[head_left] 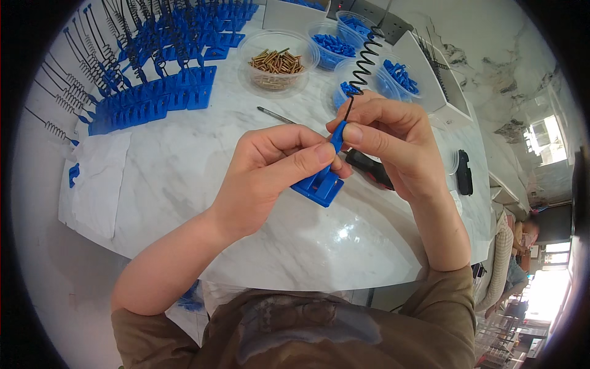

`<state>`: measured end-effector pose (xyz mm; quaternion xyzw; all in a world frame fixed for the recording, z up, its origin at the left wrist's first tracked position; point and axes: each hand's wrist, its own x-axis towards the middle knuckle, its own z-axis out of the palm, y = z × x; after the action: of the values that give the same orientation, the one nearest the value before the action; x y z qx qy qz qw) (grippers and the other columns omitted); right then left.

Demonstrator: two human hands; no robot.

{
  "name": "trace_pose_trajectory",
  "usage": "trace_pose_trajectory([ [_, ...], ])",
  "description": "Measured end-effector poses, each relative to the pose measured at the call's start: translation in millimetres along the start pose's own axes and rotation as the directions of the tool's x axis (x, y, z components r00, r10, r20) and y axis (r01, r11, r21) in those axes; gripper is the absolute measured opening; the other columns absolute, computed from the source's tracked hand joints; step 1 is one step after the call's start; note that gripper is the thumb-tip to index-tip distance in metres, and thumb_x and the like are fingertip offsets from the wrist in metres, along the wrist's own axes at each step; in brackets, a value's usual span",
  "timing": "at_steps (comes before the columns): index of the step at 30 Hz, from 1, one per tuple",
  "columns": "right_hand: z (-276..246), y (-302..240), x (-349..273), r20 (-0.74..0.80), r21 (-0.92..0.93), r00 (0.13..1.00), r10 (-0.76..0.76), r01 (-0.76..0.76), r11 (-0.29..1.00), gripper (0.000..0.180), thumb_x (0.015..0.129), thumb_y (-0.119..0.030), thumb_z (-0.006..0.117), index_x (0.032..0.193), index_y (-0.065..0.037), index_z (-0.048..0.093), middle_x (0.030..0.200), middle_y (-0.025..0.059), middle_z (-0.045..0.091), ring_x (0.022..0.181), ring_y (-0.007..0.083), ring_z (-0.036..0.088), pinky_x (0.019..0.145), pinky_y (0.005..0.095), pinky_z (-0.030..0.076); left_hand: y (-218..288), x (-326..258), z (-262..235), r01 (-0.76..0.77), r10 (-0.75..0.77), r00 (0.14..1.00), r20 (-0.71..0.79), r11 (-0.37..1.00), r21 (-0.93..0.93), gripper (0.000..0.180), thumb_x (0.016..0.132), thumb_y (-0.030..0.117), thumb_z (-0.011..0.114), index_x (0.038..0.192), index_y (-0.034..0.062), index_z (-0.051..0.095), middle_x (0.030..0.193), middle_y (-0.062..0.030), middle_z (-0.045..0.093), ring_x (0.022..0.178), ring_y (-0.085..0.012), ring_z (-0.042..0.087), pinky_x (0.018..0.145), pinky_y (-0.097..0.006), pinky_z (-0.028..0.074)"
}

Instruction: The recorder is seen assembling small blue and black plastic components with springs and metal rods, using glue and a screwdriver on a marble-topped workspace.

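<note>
Fingers: my left hand [270,161] pinches the blue plastic base [319,184]; my right hand [387,138] fingers grip its black coiled spring wire [364,64].
Place: above the white marble table [184,166], near its front edge.

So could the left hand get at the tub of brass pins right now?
Probably not: the left hand is pinching the blue base. The tub of brass pins lies beyond bare table, so only the grip is in the way.

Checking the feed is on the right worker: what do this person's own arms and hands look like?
Both hands are bare: no gloves, rings or watch visible on the left hand or right hand. The forearms are bare too, coming in from the lower edge. Loose olive-brown sleeves end near the elbows, part of a matching top.
</note>
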<state>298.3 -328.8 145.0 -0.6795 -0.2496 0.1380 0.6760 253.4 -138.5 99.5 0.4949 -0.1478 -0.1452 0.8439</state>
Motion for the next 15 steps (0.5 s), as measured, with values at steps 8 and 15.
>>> trace_pose_trajectory([
  [8,-0.3,3.2,-2.0,0.018,0.08,1.0,0.01,-0.012,0.997,0.011,0.081,-0.007,0.07,0.089,0.001,0.069,0.087,0.0047,0.064,0.08,0.0106,0.061,0.071,0.0233,0.048,-2.1,0.4,1.0,-0.007,0.007,1.0,0.025,1.0,-0.021,0.023,0.093,0.02,0.054,0.091,-0.0011,0.062,0.091,-0.0152,0.067,0.085,-0.0197,0.066,0.076,-0.031,0.054],
  [15,-0.1,6.4,0.1,0.02,0.081,1.0,0.011,-0.013,0.997,0.012,0.082,-0.007,0.071,0.09,0.001,0.069,0.088,0.0048,0.064,0.08,0.011,0.061,0.072,0.0236,0.048,-1.7,1.4,-2.6,0.003,-0.003,0.999,0.033,1.0,-0.011,0.023,0.093,0.02,0.054,0.09,-0.001,0.063,0.091,-0.0148,0.067,0.087,-0.0203,0.066,0.077,-0.032,0.054],
])
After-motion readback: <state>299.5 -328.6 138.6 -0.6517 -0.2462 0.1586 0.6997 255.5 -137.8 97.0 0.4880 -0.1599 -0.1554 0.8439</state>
